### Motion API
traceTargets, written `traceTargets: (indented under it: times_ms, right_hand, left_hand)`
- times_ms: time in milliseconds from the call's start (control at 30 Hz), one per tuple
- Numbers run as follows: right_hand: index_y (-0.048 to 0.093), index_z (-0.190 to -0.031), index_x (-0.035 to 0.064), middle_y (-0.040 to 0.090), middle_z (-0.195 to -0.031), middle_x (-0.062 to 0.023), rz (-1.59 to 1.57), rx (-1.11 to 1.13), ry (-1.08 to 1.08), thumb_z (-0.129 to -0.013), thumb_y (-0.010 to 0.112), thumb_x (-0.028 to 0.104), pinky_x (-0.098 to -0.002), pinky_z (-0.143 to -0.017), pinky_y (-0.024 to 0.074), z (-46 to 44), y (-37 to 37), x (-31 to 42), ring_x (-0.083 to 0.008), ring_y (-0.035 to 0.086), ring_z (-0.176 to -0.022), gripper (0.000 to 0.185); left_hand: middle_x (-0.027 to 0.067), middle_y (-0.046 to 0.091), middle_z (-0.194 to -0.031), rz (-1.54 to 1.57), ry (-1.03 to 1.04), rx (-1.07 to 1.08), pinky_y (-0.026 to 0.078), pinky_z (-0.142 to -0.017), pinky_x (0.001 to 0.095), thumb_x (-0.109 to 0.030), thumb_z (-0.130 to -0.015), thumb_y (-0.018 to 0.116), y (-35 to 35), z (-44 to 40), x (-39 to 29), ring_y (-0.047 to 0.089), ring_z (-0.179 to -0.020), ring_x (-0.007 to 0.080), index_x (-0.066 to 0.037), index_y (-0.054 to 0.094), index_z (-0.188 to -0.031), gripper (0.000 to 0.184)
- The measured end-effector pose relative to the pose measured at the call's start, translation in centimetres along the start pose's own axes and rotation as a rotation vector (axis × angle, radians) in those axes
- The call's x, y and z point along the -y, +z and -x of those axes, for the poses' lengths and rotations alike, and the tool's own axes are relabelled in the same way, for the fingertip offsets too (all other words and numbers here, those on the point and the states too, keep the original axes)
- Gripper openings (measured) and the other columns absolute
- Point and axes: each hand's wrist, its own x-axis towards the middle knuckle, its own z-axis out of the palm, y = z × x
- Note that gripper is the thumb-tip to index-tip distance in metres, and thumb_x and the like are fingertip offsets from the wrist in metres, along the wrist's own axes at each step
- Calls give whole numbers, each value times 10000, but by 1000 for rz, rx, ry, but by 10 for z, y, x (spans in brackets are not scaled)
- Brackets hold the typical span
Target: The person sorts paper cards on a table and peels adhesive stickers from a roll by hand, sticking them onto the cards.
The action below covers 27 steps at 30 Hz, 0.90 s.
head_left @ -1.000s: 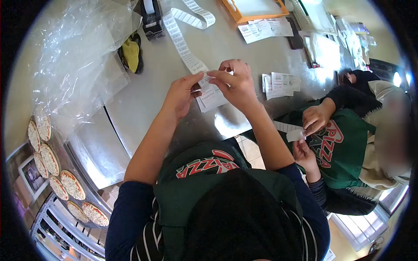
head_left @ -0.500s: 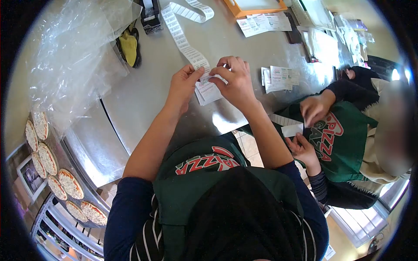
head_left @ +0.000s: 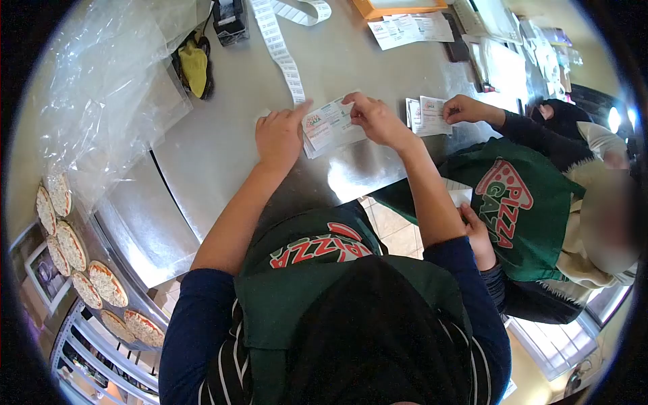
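A stack of printed pizza labels lies on the steel table between my hands. My left hand rests at its left edge, fingers bent, over the lower end of a long strip of small printed stickers; its grip is partly hidden. My right hand pinches the upper right edge of a label on the stack with thumb and forefinger. To the right, a co-worker's hand touches another pile of labels. The co-worker's other hand holds a white piece.
Clear plastic wrap covers the table's left side, near a black-and-yellow item and a black dispenser. More labels lie by an orange tray. Several topped pizza bases are at lower left. The co-worker stands close right.
My hands have moved apart; the left shifted slightly left and down, the right moved right along the stack. The co-worker's one hand has reached up to the pile of labels.
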Motion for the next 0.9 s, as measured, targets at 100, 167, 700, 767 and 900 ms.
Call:
traceTargets:
  times_ms: [100, 167, 700, 767, 900]
  right_hand:
    - [419, -1069, 101, 572, -786, -101, 117, 72, 5, -753, 539, 7, -354, -735, 408, -7, 12, -3, -280, 557, -765, 351]
    - [417, -1068, 130, 600, -779, -54, 128, 73, 62, -748, 556, 72, -370, -752, 391, -8, 18, -8, -235, 572, -817, 354]
    - [468, -1051, 101, 600, -829, -126, 605, -369, 449, -590, 732, 244, -410, -792, 378, -9, 27, 1, -231, 565, -877, 551]
    - [537, -970, 54, 614, -870, -140, 113, -353, 580, -570, 742, 210, -389, -774, 414, -9, 25, -18, -241, 582, -867, 476]
    - [584, -906, 18, 620, -891, -149, -45, -430, 607, -585, 727, 167, -357, -738, 451, -5, 12, -27, -265, 600, -831, 381]
  left_hand:
    - [6, 557, -733, -145, 160, 34, 366, -676, 341, -135, -718, 549, 13, 10, 9, 532, -748, 187, -159, 624, -866, 168]
    - [0, 557, -776, -170, 156, 95, 348, -712, 337, -138, -707, 551, 16, 11, 12, 521, -799, 175, -167, 627, -864, 177]
    - [30, 582, -799, 26, 48, 77, 366, -728, 346, -98, -699, 566, 9, 7, 17, 539, -750, 193, -147, 580, -1009, 314]
    - [48, 603, -806, 128, -46, 43, 392, -695, 338, -83, -713, 562, 1, 6, 17, 559, -718, 195, -129, 545, -1087, 377]
    - [103, 632, -820, 761, -430, -26, 416, -528, 238, -68, -749, 576, -6, -1, 28, 579, -634, 142, -24, 441, -1173, 447]
